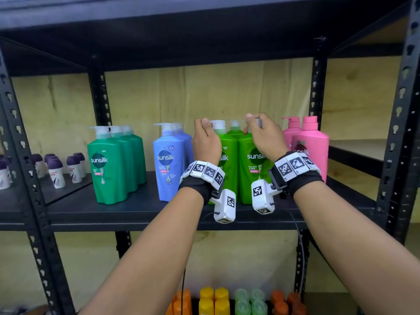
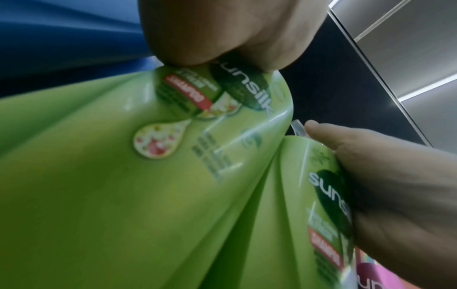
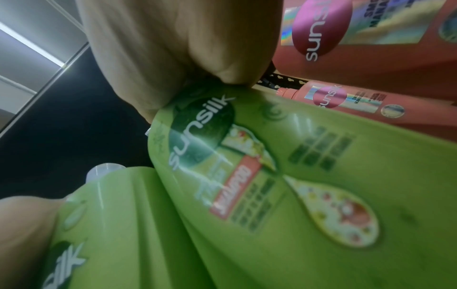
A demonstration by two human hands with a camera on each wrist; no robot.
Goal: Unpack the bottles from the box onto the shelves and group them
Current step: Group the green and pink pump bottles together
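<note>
on the black shelf (image 1: 136, 214) by a plywood wall (image 1: 227, 92), each hand pinches a light-green bottle's pump: left hand (image 1: 205, 142), right hand (image 1: 264, 135).

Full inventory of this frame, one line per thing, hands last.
Teal bottles: three, mid shelf, left.
Blue bottles: at least two, right of teal.
Lime bottles: three visible, centre, under both hands.
Pink bottles: two, right of lime.
Roll-ons: several, white with purple caps, left bay.
Lower-shelf bottles: orange, yellow, pale green, orange; bottom edge.
Shelf: black metal rack.
Left hand: grips front-left lime bottle's pump.
Right hand: grips front-right lime bottle's pump.
</note>
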